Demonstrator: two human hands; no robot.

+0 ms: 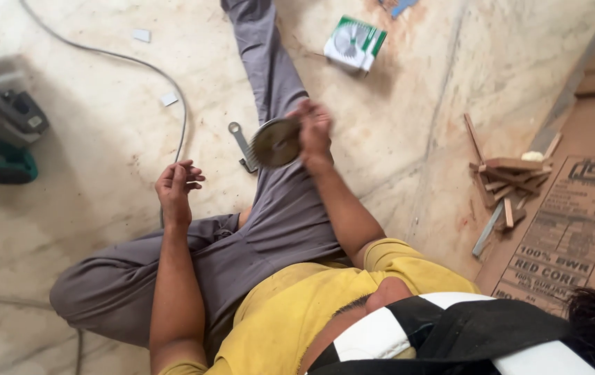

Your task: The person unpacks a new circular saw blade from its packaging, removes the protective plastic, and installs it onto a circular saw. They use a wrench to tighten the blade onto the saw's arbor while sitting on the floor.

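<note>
Seated on the floor [89,208], a person holds a round saw blade [275,142] up over an outstretched leg.

The right hand [315,132] grips the blade by its edge, fingers closed on it, the picture blurred there. The left hand [176,187] hangs apart from it, loosely curled and holding nothing. A flat wrench [241,142] lies on the floor just beside the blade. Farther off sit a green and white box [354,43], a green power tool [2,139] with its grey cable [151,69], and a heap of wood offcuts [509,180] near a cardboard sheet [575,229].
</note>
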